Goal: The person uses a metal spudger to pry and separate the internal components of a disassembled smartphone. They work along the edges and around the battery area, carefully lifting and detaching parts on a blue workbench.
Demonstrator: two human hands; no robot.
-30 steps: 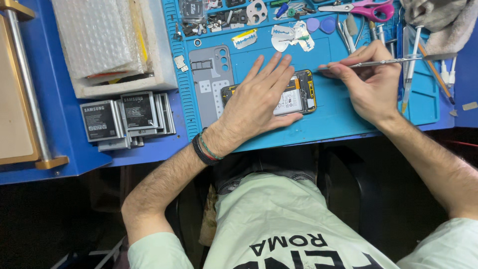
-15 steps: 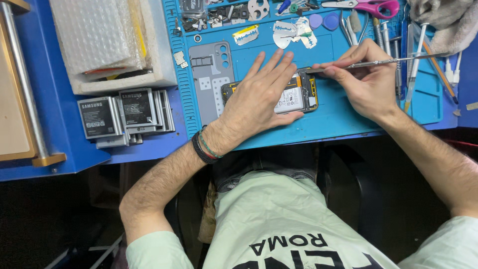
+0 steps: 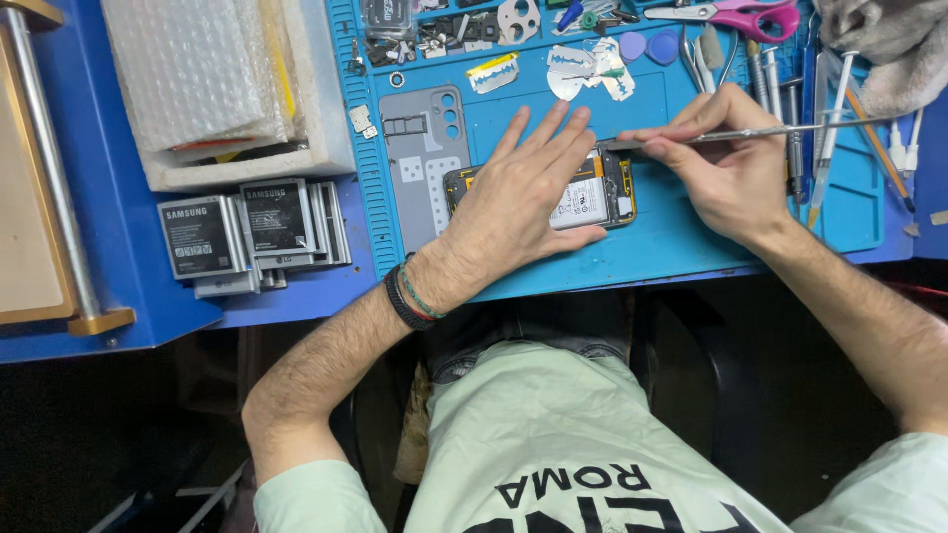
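The left hand (image 3: 523,197) is still pressing flat, fingers spread, on the opened smartphone (image 3: 592,192) lying on the blue mat (image 3: 671,247); the right hand (image 3: 726,168) is pinching a metal spudger (image 3: 750,133), its tip having slid leftward to the phone's top edge.

My arms are bare from the short sleeves down, with dark hair along both forearms. I wear a pale green T-shirt (image 3: 553,444) with large dark block lettering across the chest. On my left wrist sits a stack of bands (image 3: 407,296): a thick black one beside thinner cords in green and red. My right wrist carries nothing. Both hands are ungloved.
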